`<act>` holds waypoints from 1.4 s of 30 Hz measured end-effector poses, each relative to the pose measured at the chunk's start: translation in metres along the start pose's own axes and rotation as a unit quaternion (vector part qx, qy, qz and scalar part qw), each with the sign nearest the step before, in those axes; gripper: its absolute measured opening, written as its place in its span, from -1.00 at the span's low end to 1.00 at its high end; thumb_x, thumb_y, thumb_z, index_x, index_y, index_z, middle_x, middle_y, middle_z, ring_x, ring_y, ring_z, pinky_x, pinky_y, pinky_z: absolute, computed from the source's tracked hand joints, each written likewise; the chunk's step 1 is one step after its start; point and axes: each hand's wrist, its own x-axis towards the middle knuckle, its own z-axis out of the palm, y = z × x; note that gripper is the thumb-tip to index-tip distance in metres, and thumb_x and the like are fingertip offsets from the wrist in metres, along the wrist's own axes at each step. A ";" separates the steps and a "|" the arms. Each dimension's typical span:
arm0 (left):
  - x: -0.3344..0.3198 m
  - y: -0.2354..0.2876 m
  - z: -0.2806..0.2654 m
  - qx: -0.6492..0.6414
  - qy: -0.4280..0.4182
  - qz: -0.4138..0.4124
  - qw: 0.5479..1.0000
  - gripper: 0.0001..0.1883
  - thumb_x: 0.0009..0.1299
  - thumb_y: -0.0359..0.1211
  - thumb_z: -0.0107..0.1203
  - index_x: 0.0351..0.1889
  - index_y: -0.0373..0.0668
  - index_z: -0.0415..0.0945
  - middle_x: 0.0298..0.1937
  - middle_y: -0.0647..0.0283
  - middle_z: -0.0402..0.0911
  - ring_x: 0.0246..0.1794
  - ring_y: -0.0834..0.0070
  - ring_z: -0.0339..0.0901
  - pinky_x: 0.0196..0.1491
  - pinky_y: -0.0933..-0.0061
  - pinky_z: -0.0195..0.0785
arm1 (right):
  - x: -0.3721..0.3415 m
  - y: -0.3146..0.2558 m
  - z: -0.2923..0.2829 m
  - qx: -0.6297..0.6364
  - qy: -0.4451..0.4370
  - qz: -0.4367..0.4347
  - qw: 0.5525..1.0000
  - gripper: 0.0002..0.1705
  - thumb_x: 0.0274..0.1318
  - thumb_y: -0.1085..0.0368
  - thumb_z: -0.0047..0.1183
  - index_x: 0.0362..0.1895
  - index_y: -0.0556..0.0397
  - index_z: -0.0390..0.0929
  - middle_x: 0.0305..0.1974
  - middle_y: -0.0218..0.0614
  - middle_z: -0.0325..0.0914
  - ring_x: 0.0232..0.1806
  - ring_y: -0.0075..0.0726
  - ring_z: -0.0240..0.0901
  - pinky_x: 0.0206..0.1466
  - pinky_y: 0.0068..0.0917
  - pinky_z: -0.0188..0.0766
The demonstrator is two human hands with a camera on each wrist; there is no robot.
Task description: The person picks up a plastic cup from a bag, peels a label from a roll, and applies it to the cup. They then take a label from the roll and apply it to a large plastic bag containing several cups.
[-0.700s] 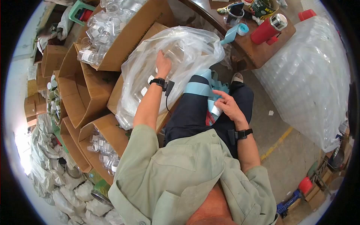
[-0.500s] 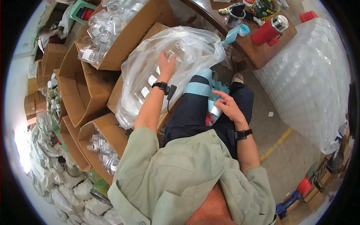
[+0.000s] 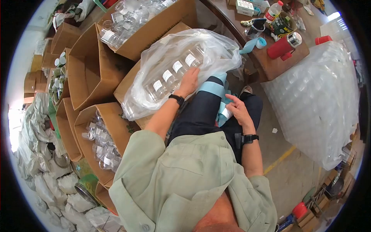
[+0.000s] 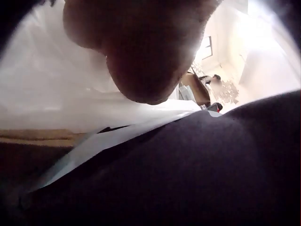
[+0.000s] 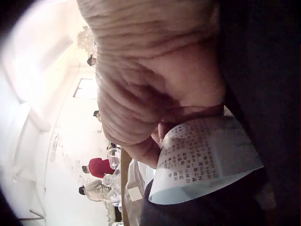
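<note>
Several clear bottles with white labels [image 3: 167,75] lie in a slanting row in a clear plastic bag [image 3: 135,94]. My left hand [image 3: 188,82] rests beside the row with fingers loosely extended; contact with a bottle is unclear. In the left wrist view, dark, blurred fingers [image 4: 146,70] hang over pale plastic. My right hand [image 3: 240,113], above the lap, holds a curled, printed label strip [image 5: 188,155] by its fingers, the index finger extended in the head view. Light-blue strip material [image 3: 211,88] wraps around one knee.
Cartons of clear bottles [image 3: 133,19] stand at the left, beside an open carton [image 3: 83,71]. A red flask [image 3: 281,46] and blue roll [image 3: 261,42] lie on the table [image 3: 266,62]. A large clear bag [image 3: 317,96] fills the right side.
My left hand has moved down and right from over the bag to beside the bottles. The labelled row shows more clearly. The head view has shifted; my right hand keeps nearly the same pose.
</note>
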 end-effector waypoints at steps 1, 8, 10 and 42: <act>-0.017 -0.011 0.005 0.002 0.033 0.004 0.999 -0.56 0.36 -0.50 0.04 0.23 -0.36 0.47 0.19 -0.15 0.57 0.21 -0.14 0.52 0.24 0.02 0.45 | 0.000 0.000 0.002 -0.005 0.002 -0.003 1.000 -0.37 0.26 0.35 0.20 0.42 0.11 0.46 -0.39 -0.59 0.54 -0.34 -0.67 0.37 -0.17 -0.61 0.31; -0.091 -0.047 -0.006 -0.368 0.046 -0.450 0.813 -0.60 0.54 -0.28 0.10 0.23 -0.34 0.49 0.17 -0.07 0.64 0.14 0.10 0.61 0.22 0.22 0.45 | 0.004 0.002 0.009 -0.029 -0.004 0.009 1.000 -0.34 0.24 0.35 0.21 0.44 0.14 0.44 -0.41 -0.63 0.49 -0.34 -0.67 0.35 -0.13 -0.61 0.30; -0.108 -0.065 -0.003 -0.468 0.065 -0.534 0.701 -0.62 0.57 -0.25 0.09 0.22 -0.30 0.51 0.14 -0.01 0.65 0.12 0.15 0.61 0.20 0.26 0.45 | 0.005 0.001 0.010 -0.039 -0.002 0.011 0.999 -0.33 0.24 0.34 0.22 0.44 0.16 0.44 -0.41 -0.63 0.49 -0.34 -0.67 0.35 -0.11 -0.60 0.31; -0.026 -0.049 0.009 -0.202 0.283 -0.328 0.879 -0.22 0.44 -0.45 0.13 0.61 -0.28 0.07 0.55 -0.10 0.29 0.48 -0.03 0.33 0.40 0.09 0.28 | 0.002 0.007 0.005 -0.027 -0.009 0.000 1.000 -0.37 0.25 0.32 0.22 0.40 0.14 0.47 -0.43 -0.65 0.44 -0.36 -0.69 0.30 -0.22 -0.61 0.24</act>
